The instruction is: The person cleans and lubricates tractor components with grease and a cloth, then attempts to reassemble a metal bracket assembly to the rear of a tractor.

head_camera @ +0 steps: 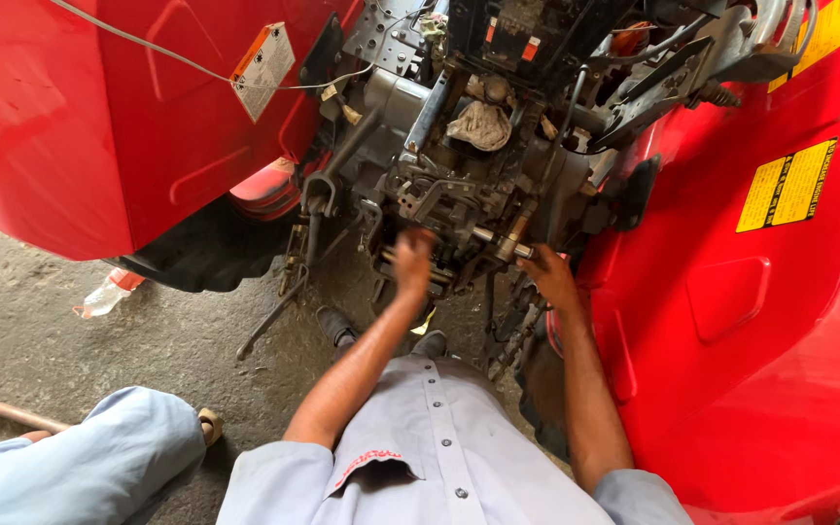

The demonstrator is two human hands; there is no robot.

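Observation:
I look down at the greasy rear mechanism point(459, 194) of a red tractor, between its two red fenders. My left hand point(412, 261) reaches into the linkage below the housing, fingers curled around a dark metal part I cannot make out clearly. My right hand point(548, 277) grips the end of a short silver shaft point(500, 239) that sticks out sideways from the mechanism. A dirty rag point(483, 124) is stuffed into the top of the housing. My grey shirt fills the bottom of the head view.
The left fender point(99, 126) and right fender point(760, 292) close in on both sides. A dark lever arm point(279, 311) hangs toward the concrete floor. A crushed plastic bottle point(104, 295) lies at left. Another person's trouser leg point(99, 457) and a wooden handle point(2, 408) sit lower left.

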